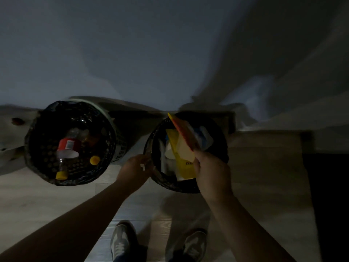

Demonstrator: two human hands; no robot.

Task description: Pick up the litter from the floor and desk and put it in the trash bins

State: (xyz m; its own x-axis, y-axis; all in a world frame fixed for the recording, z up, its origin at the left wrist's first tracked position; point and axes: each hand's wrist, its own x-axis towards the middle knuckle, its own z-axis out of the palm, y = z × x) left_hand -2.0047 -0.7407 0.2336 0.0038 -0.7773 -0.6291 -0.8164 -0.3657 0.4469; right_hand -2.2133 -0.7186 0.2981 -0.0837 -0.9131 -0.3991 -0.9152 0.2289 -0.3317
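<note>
A right hand [211, 171] is pinching a flat orange-and-yellow card packet [184, 133] by its lower corner above a black-lined round trash bin [225, 148], the left hand [135, 170] gripping its rim; the packet is looking light, thin and likely bendable.

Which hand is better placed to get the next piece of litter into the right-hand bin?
Right. The right hand grips the orange packet directly over the right-hand bin, so letting go should probably drop it in. The left hand sits at that bin's rim, with only a small white scrap showing.
</note>
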